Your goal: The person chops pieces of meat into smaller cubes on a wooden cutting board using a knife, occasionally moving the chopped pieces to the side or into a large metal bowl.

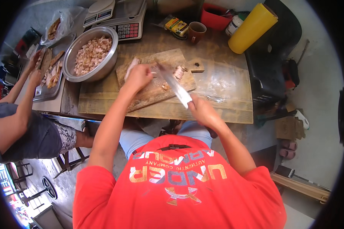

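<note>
My right hand (205, 110) grips the handle of a broad knife (179, 88), whose blade blurs towards its tip. It slants across a worn wooden cutting board (170, 57). On the board's left half, my left hand (139, 75) has curled fingers over a strip of pale meat (131, 68), partly hidden beneath the hand. A small pale bit shows at its fingertips, close to the blade. Right of the blade lies a cluster of cut meat pieces (179, 72), and smaller scraps (165, 86) sit near the blade's left side.
A metal bowl (69, 75) of diced meat stands left of the board. Behind are scales (129, 30), a brown mug (196, 31), a red container (215, 18) and a yellow roll (252, 28). At left, another person's hands (35, 71) work over a tray (53, 93) of meat.
</note>
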Tool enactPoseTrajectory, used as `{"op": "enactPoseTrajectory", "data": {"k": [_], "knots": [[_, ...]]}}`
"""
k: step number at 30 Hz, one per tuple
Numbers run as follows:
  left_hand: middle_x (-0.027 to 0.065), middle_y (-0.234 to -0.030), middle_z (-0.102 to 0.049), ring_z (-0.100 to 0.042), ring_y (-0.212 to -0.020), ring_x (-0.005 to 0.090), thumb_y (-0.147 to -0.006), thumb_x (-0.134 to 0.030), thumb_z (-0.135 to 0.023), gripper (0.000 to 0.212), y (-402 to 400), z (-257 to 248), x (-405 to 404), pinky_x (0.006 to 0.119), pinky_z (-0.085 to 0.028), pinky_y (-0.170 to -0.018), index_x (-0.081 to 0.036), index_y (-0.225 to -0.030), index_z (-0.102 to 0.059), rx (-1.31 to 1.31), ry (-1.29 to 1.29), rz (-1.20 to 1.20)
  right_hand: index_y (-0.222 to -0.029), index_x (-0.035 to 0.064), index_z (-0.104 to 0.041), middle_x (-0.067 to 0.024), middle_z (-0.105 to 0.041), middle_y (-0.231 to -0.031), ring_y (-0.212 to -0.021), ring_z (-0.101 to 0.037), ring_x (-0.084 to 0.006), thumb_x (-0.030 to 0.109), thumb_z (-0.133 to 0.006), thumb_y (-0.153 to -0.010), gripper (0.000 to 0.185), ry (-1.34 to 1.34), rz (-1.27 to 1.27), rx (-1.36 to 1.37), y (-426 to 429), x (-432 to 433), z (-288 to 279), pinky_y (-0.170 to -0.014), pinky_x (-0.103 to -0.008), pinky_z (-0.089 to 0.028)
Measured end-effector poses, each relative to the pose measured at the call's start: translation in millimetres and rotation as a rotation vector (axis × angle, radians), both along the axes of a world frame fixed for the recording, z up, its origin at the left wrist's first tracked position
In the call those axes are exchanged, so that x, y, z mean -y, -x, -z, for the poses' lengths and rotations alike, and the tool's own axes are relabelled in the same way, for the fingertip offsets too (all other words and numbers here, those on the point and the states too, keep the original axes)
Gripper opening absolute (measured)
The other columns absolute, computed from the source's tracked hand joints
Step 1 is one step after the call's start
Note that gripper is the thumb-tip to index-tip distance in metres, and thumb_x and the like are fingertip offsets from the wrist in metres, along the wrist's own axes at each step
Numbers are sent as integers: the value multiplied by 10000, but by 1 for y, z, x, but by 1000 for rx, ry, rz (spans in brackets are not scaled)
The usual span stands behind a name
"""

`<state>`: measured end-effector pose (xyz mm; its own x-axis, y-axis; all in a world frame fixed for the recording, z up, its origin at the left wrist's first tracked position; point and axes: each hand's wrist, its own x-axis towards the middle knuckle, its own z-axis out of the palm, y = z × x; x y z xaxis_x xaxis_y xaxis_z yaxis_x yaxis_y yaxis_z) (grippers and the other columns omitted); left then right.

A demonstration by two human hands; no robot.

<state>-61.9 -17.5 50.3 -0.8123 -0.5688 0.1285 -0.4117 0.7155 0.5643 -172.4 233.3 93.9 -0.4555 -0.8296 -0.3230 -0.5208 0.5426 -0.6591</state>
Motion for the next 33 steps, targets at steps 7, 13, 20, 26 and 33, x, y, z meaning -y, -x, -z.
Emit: {"op": "enactPoseTrajectory", "data": {"k": [7, 13, 20, 26, 33], "knots": [[157, -761, -640, -637, -698, 267, -740, -98, -656, 111, -31, 17, -31, 362, -502, -650, -11, -808, -653, -272, -128, -189, -974, 10, -489, -286, -612, -815, -810, -585, -468, 197, -444, -909, 203, -10, -158, -197, 8, 10, 40, -723, -549, -440], [174, -787, -635, -629, -741, 333, -727, -46, -677, 101, -14, 32, -53, 406, -496, -655, 16, -781, -618, -239, -60, -73, -961, 11, -477, -265, -608, -735, -730, -588, -463, 165, -433, -909, 168, -9, -133, -324, -9, 35, 8, -652, -554, -440], [201, -783, -630, -626, -749, 353, -720, -32, -691, 101, -14, 24, -53, 418, -487, -660, 32, -751, -619, -186, -79, -79, -927, -3, -430, -257, -600, -684, -683, -591, -466, 99, -403, -894, 111, 98, -133, -390, -28, 36, 4, -599, -554, -436], [198, -774, -635, -631, -738, 347, -686, -13, -720, 118, -13, 27, -50, 397, -483, -651, 32, -749, -629, -206, -119, -61, -943, 3, -430, -260, -601, -691, -687, -590, -475, 63, -408, -860, 105, -18, -187, -372, -20, 37, 15, -611, -560, -443], [194, -752, -628, -631, -719, 337, -712, 2, -698, 102, -15, 29, -48, 398, -490, -632, 33, -746, -607, -241, -128, -23, -942, 4, -444, -279, -585, -682, -649, -576, -459, 139, -435, -907, 140, 5, -167, -405, -19, 37, 34, -593, -551, -428]]}}
